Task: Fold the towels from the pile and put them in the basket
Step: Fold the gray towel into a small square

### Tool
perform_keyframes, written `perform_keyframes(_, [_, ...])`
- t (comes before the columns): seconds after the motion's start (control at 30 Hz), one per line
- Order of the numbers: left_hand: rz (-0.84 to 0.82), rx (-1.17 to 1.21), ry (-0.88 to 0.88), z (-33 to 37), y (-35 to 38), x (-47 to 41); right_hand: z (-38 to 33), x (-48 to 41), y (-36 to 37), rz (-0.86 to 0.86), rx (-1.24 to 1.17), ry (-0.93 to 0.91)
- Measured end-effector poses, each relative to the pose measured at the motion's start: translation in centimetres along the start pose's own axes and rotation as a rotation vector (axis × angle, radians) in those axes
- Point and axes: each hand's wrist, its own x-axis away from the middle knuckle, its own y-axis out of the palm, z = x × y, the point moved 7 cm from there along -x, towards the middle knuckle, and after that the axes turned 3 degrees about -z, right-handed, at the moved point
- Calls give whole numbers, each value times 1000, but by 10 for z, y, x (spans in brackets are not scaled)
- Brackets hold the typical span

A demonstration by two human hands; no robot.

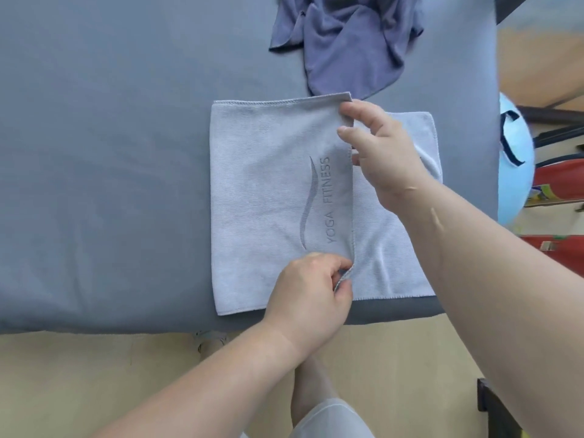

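Both hands pinch one flap edge of the grey towel [271,191] on the table [94,153]: left hand [311,295] near, right hand [384,153] far; this edge runs away from the person.

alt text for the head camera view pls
Two bare hands fold a light grey towel printed "YOGA FITNESS" on a grey table: the left hand pinches its near corner, the right hand its far corner. A crumpled blue-grey towel lies beyond.
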Motion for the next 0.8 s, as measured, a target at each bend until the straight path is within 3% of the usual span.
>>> perform_keyframes(0.37, [11, -13, 20, 39, 44, -20, 22, -5, -64, 36, -78, 15])
perform_keyframes(0.53, [-54, -25, -15, 43, 75, -34, 39, -7, -81, 14, 31, 62])
perform_keyframes(0.67, [-103, 4, -50, 32, 84, -36, 49, 2, -74, -66, 392, -23])
perform_keyframes(0.8, [68, 30, 45, 25, 53, -26, 36, 30, -54, 10, 787, -217])
